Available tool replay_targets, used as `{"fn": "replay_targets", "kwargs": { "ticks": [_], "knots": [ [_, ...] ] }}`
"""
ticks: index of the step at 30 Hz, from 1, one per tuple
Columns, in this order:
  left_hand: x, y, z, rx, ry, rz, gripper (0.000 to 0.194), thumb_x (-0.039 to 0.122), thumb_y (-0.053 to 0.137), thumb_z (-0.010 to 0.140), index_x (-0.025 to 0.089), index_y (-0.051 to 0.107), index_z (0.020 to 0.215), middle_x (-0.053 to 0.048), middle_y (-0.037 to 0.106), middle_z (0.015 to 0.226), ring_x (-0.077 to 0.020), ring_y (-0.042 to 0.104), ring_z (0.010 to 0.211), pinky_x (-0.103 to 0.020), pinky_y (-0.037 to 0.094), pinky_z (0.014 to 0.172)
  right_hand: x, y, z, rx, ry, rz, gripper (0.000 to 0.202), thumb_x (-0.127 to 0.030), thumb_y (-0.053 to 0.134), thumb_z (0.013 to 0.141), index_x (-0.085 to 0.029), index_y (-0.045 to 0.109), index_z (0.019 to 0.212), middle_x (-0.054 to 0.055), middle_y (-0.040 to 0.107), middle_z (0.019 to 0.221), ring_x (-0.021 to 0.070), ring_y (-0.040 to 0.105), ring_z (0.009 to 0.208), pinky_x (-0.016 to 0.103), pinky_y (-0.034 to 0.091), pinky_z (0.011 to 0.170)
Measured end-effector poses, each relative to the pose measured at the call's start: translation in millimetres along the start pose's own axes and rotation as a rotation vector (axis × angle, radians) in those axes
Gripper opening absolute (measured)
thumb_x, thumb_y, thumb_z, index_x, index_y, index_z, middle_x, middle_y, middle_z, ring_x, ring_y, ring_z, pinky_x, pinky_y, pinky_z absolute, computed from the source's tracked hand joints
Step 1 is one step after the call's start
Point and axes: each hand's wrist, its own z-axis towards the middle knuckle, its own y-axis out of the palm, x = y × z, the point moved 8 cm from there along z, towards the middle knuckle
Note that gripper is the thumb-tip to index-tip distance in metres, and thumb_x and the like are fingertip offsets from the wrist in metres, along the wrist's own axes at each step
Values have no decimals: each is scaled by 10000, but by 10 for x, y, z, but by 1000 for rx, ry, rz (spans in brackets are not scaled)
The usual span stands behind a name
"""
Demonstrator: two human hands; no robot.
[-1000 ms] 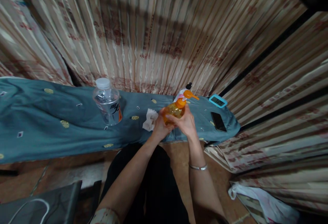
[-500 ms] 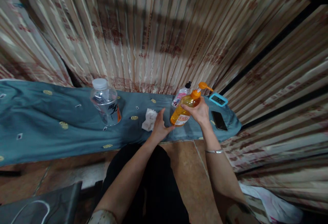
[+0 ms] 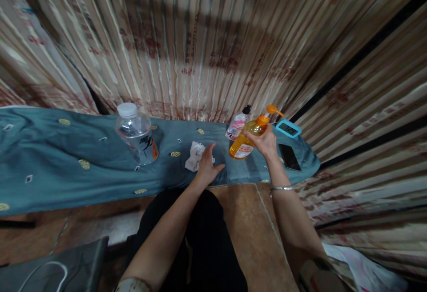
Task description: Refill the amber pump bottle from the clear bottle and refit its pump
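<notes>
My right hand (image 3: 264,141) is wrapped round the upper part of an orange pump bottle (image 3: 243,145), which leans with its pump toward the right. Amber liquid and a white-and-orange label show through its side. My left hand (image 3: 207,166) is open, thumb and fingers spread, beside a crumpled white tissue (image 3: 194,156) and partly in front of it. Behind the orange bottle stands a smaller clear bottle (image 3: 237,126) with a pink label and a black top. A large clear plastic bottle (image 3: 137,136) with a white cap stands to the left.
A green patterned cloth (image 3: 100,167) covers the long surface. On its right end are a blue-framed digital clock (image 3: 288,128) and a dark phone (image 3: 289,157). A pleated curtain (image 3: 187,51) hangs behind. At lower left is a grey stool-like surface (image 3: 56,269) with a white cable.
My right hand has moved the orange pump bottle to the right, away from my left hand. The bottle's base is now apart from my left thumb. My left hand stays spread near the tissue.
</notes>
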Motion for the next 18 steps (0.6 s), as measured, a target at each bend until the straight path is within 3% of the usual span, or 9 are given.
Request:
{"fn": "replay_targets", "kwargs": {
  "ticks": [9,13,18],
  "knots": [
    [-64,69,-13,2,-27,-36,852,228,898,714,240,525,1480,-154,600,1564,-368,558,1495,-629,394,1298,-212,-12,-131,19,-47,59,484,-510,724,996,-185,633,1344,93,666,1259,234,675,1107,476,583,987],
    [10,58,-1,27,-65,-60,922,307,921,729,215,469,1527,-198,540,1624,-387,509,1544,-627,361,1318,-567,19,-258,-30,-128,113,545,-533,765,954,-185,627,1351,93,679,1242,238,681,1097,487,571,1000],
    [198,-220,55,121,-28,-91,1086,398,991,645,211,427,1553,-207,509,1649,-400,496,1555,-587,399,1304,-1140,225,-545,-162,-246,207,819,-607,951,689,-178,635,1311,85,731,1118,261,711,1005,474,583,949]
  ]
}}
